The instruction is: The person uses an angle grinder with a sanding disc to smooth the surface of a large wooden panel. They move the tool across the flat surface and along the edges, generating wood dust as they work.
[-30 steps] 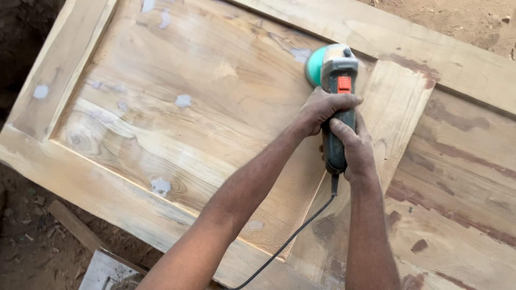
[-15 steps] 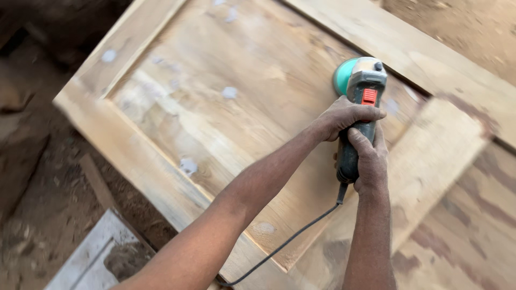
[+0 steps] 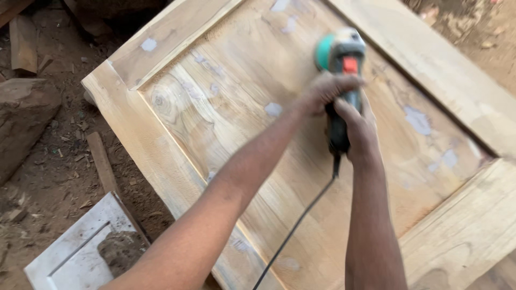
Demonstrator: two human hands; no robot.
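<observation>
The person works a handheld angle grinder (image 3: 339, 80) over the raised centre panel of a large wooden door (image 3: 226, 107) that lies flat, low over the dirt ground (image 3: 48, 161), so its whole face is open to the tool from above. The right hand (image 3: 359, 131) is closed around the dark rear handle, near where the black cord (image 3: 298, 220) leaves the tool and trails back between the arms, clear of the disc. The left hand (image 3: 325, 90) is wrapped over the body just behind the green head, seemingly to press that end flat on the wood (both hands are blurred). Pale filler patches (image 3: 273, 109) dot the panel. A white panel offcut (image 3: 80, 252) and a short wood scrap (image 3: 101, 161) lie beside the door's corner.
</observation>
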